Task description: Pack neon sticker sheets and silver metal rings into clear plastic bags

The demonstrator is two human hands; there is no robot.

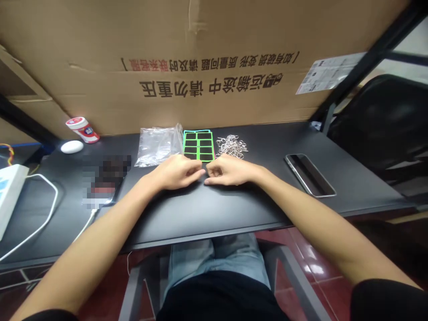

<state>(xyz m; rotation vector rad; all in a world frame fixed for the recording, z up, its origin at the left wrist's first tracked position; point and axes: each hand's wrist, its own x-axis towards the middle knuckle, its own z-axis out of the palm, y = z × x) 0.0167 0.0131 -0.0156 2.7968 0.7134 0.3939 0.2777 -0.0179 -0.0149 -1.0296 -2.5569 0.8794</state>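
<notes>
My left hand (182, 171) rests closed on the black table, its fingers curled in and nothing visible in it. Facing it, my right hand (229, 170) is also curled closed, with no object showing. A narrow gap separates the two. Just behind them lie green-edged sheets with black rectangles (198, 146), a blue edge showing at the back. To the right of the sheets is a pile of silvery metal rings and clasps (231, 146), its front edge close behind my right hand. Clear plastic bags (157, 145) lie to the left of the sheets.
A phone (310, 175) lies at the right of the table (207, 214). At the left are a red-and-white tub (83, 129), a white oval object (72, 146), a blurred-out device with a cable and a white box (11, 191). Cardboard (214, 40) stands behind.
</notes>
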